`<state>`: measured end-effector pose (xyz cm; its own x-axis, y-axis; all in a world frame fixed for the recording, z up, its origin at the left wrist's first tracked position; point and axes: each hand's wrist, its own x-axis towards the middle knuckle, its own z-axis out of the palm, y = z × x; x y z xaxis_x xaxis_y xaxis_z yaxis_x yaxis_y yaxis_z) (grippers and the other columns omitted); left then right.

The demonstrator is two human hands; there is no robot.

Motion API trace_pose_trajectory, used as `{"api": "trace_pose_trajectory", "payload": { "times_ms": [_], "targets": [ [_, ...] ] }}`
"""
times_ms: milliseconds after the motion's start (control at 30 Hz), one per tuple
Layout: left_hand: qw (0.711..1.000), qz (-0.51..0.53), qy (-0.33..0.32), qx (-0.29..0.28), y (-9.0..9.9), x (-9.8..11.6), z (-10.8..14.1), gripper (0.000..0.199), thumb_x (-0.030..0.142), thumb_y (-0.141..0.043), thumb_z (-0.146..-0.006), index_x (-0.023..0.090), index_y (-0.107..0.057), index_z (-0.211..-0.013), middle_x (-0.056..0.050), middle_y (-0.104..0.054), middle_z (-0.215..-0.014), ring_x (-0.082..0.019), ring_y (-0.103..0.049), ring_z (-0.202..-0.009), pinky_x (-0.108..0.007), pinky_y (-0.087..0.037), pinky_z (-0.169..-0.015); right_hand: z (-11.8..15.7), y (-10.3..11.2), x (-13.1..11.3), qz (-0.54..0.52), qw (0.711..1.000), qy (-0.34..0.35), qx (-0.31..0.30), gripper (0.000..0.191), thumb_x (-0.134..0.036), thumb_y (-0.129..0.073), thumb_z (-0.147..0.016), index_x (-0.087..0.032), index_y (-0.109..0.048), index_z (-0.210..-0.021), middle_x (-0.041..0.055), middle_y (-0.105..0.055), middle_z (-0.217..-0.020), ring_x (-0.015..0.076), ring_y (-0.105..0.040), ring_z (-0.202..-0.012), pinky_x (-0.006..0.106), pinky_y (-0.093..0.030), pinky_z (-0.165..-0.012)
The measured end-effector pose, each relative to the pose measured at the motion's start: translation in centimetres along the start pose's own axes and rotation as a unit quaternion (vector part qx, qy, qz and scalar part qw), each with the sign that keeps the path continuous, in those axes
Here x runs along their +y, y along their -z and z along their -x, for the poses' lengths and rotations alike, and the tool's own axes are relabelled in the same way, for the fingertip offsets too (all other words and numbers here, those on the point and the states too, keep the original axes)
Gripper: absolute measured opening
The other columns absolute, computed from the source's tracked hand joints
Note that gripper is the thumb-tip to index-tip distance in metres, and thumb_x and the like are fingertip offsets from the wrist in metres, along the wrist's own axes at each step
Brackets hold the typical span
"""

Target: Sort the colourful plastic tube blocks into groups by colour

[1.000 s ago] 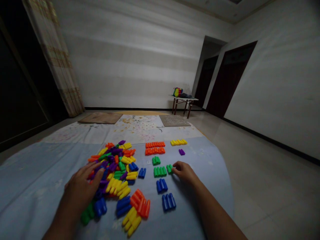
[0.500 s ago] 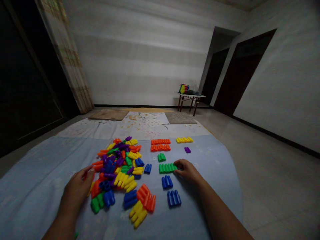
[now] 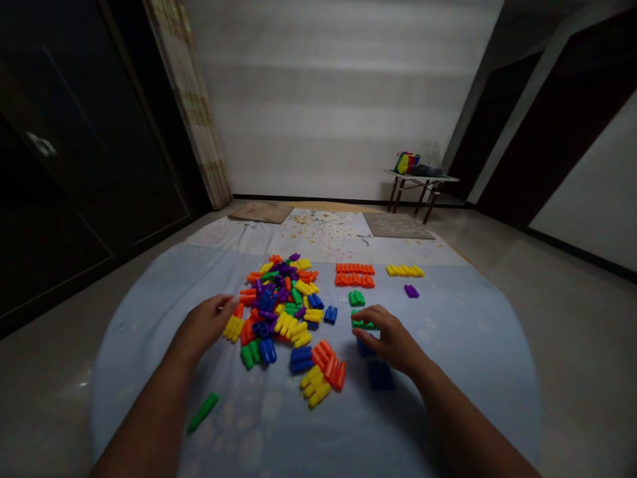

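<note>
A heap of bullet-shaped plastic blocks [image 3: 283, 299] in several colours lies in the middle of the cloth. At its left edge, beside a yellow block group [image 3: 233, 328], is my left hand [image 3: 206, 325], fingers loosely bent and apart, with nothing visible in them. My right hand [image 3: 391, 337] arches over a row of green blocks [image 3: 365, 324], thumb and fingers apart; it partly hides the row. Under and below that hand are blue blocks [image 3: 381, 376], in its shadow. A smaller green group [image 3: 357, 298] sits just beyond the row.
Two orange rows [image 3: 355, 275], a yellow row [image 3: 405, 271] and a purple pair [image 3: 411, 291] lie farther back. A lone green block [image 3: 203, 411] is near my left forearm. Two flat mats [image 3: 398, 226] rest at the table's far end. Behind stands a small table [image 3: 421, 178].
The view has turned left, so everything appears farther right. My right hand has shifted from the green row's right end to above it. The lone green block has come out from behind my left arm.
</note>
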<state>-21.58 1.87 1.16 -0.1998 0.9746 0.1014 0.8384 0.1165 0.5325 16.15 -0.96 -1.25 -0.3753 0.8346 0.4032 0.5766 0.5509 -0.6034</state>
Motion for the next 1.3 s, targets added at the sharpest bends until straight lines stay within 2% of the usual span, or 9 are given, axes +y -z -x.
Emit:
{"api": "trace_pose_trajectory", "payload": {
  "times_ms": [100, 200, 300, 400, 500, 667, 833, 1033, 1300],
  "targets": [
    [0.987, -0.051, -0.008, -0.153, 2.0, 0.0, 2.3, 0.045, 0.055, -0.041, -0.073, 0.019, -0.064, -0.086, -0.004, -0.067, -0.081, -0.02, -0.06, -0.076, -0.029, -0.044, -0.066, 0.1, -0.1, 0.6, -0.002, 1.0, -0.014, 0.0, 0.022, -0.032, -0.054, -0.084, -0.021, -0.063, -0.1, 0.0073, -0.062, -0.095, 0.0183, -0.058, -0.09, 0.034, -0.048, -0.082],
    [0.959, -0.101, 0.02, -0.264, 2.6, -0.6, 5.2, 0.041, 0.054, -0.053, -0.064, 0.019, -0.062, -0.085, -0.002, -0.065, -0.077, -0.019, -0.059, -0.071, -0.027, -0.041, -0.062, 0.3, 0.0, 1.3, -0.001, 1.0, -0.025, -0.003, 0.021, -0.032, -0.054, -0.084, -0.021, -0.063, -0.099, 0.0067, -0.062, -0.093, 0.0176, -0.058, -0.087, 0.033, -0.048, -0.081],
    [0.939, -0.12, 0.029, -0.32, 2.2, -1.3, 7.2, 0.031, 0.037, -0.058, -0.057, 0.019, -0.058, -0.083, 0.0, -0.062, -0.074, -0.018, -0.057, -0.069, -0.026, -0.038, -0.059, 0.3, 0.0, 1.6, -0.003, 1.0, -0.031, -0.003, 0.021, -0.032, -0.054, -0.084, -0.021, -0.063, -0.099, 0.0062, -0.062, -0.093, 0.0169, -0.058, -0.086, 0.032, -0.048, -0.08],
    [0.938, -0.115, -0.007, -0.328, 1.6, -0.9, 7.4, 0.018, 0.028, -0.051, -0.059, 0.019, -0.055, -0.075, 0.001, -0.059, -0.071, -0.016, -0.054, -0.067, -0.025, -0.036, -0.057, 0.2, -0.2, 1.8, -0.007, 0.999, -0.036, 0.0, 0.021, -0.031, -0.053, -0.084, -0.021, -0.063, -0.099, 0.0059, -0.062, -0.093, 0.0164, -0.058, -0.085, 0.032, -0.048, -0.079],
    [0.953, -0.056, -0.073, -0.289, 0.9, 1.4, 6.4, 0.019, 0.034, -0.048, -0.068, 0.019, -0.056, -0.076, 0.001, -0.059, -0.073, -0.015, -0.054, -0.068, -0.025, -0.038, -0.06, 0.2, -0.3, 2.1, -0.006, 0.999, -0.04, 0.011, 0.02, -0.03, -0.054, -0.083, -0.02, -0.064, -0.097, 0.0057, -0.062, -0.091, 0.0164, -0.058, -0.085, 0.031, -0.047, -0.078],
    [0.971, 0.05, -0.145, -0.186, -1.5, 7.5, 4.0, 0.03, 0.042, -0.046, -0.075, 0.019, -0.059, -0.09, -0.002, -0.063, -0.077, -0.016, -0.057, -0.069, -0.026, -0.043, -0.062, 0.2, -0.5, 3.0, 0.0, 0.998, -0.051, 0.03, 0.019, -0.029, -0.055, -0.082, -0.02, -0.064, -0.096, 0.0051, -0.063, -0.089, 0.0169, -0.058, -0.085, 0.031, -0.047, -0.078],
    [0.982, 0.065, -0.176, 0.008, -4.5, 10.3, 1.3, 0.037, 0.039, -0.046, -0.077, 0.019, -0.058, -0.106, -0.008, -0.064, -0.106, -0.02, -0.059, -0.095, -0.034, -0.045, -0.085, 0.5, -0.3, 3.5, 0.011, 0.997, -0.061, 0.042, 0.018, -0.027, -0.054, -0.083, -0.019, -0.064, -0.095, 0.0058, -0.063, -0.089, 0.0173, -0.058, -0.085, 0.032, -0.046, -0.079],
    [0.979, 0.082, -0.118, 0.145, -5.0, 7.3, 0.0, 0.042, 0.044, -0.042, -0.08, 0.017, -0.058, -0.108, -0.009, -0.061, -0.108, -0.02, -0.057, -0.101, -0.034, -0.043, -0.091, 0.6, -0.3, 1.3, 0.003, 0.999, -0.028, -0.03, 0.023, -0.027, -0.057, -0.081, -0.019, -0.063, -0.101, 0.0076, -0.063, -0.098, 0.0189, -0.056, -0.094, 0.034, -0.043, -0.086],
    [0.976, 0.097, 0.016, 0.196, -4.3, 1.3, -1.2, 0.044, 0.044, -0.04, -0.079, 0.016, -0.058, -0.107, -0.009, -0.062, -0.105, -0.021, -0.057, -0.098, -0.034, -0.043, -0.09, 0.1, -1.9, -3.5, 0.054, 0.982, 0.028, -0.179, 0.048, -0.043, -0.069, -0.069, -0.023, -0.061, -0.111, 0.0084, -0.062, -0.106, 0.0238, -0.054, -0.098, 0.036, -0.041, -0.087]
  ]
}}
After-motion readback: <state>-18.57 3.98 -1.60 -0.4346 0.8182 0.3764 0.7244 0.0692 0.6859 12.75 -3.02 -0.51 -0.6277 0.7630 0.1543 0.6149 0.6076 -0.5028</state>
